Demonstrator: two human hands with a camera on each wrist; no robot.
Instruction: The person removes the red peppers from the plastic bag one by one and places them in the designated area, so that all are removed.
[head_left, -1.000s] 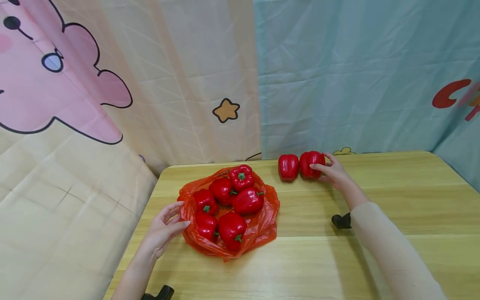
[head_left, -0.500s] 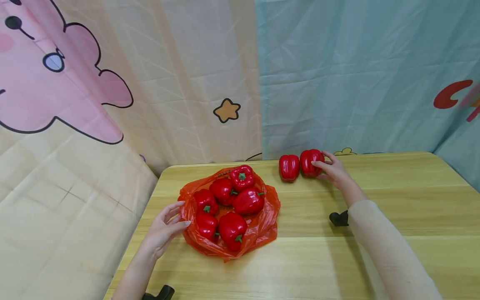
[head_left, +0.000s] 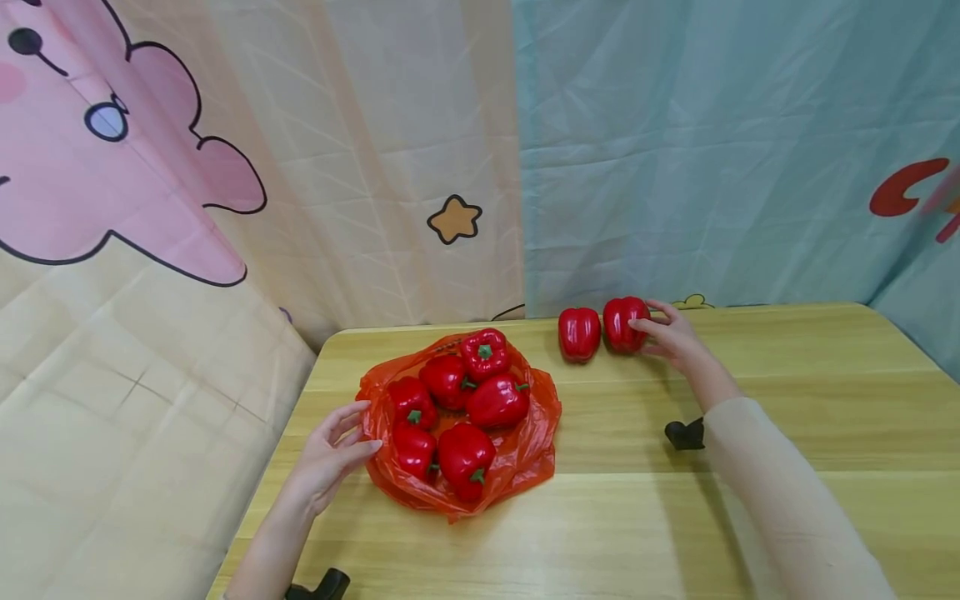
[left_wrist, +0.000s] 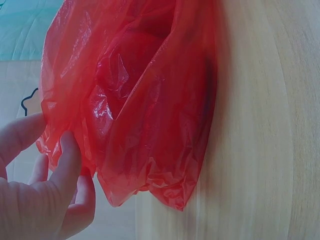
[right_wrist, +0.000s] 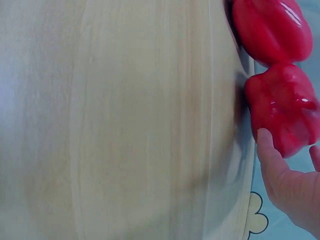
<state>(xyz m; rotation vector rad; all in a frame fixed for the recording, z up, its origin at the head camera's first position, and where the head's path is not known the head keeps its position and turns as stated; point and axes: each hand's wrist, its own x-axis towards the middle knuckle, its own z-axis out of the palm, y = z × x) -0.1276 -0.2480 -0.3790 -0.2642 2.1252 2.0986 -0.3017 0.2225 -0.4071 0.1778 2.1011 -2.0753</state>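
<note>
In the head view, my left hand point(head_left: 326, 458) is at the left side of a thin red plastic bag point(head_left: 536, 417). Its loosely spread fingers touch the bag, as the left wrist view shows with the bag's crinkled wall point(left_wrist: 165, 115). Several shiny red bell peppers with green stems, such as this bell pepper point(head_left: 465, 457), lie in the open bag. At the table's back edge, my right hand point(head_left: 678, 342) holds another red bell pepper point(head_left: 621, 325), thumb and fingers on opposite sides of its end point(right_wrist: 282, 110). A second loose bell pepper point(head_left: 579, 335) lies just left of it.
The wooden table point(head_left: 615, 533) runs back to a patterned cloth curtain point(head_left: 637, 167). A beige cloth point(head_left: 135, 433) hangs along the left side. Black camera mounts show at the left wrist point(head_left: 326, 586) and right wrist point(head_left: 686, 434).
My right hand has shifted slightly up and right, its thumb drawing back a little along the bell pepper, which has turned slightly. The left hand and the bag keep their places.
</note>
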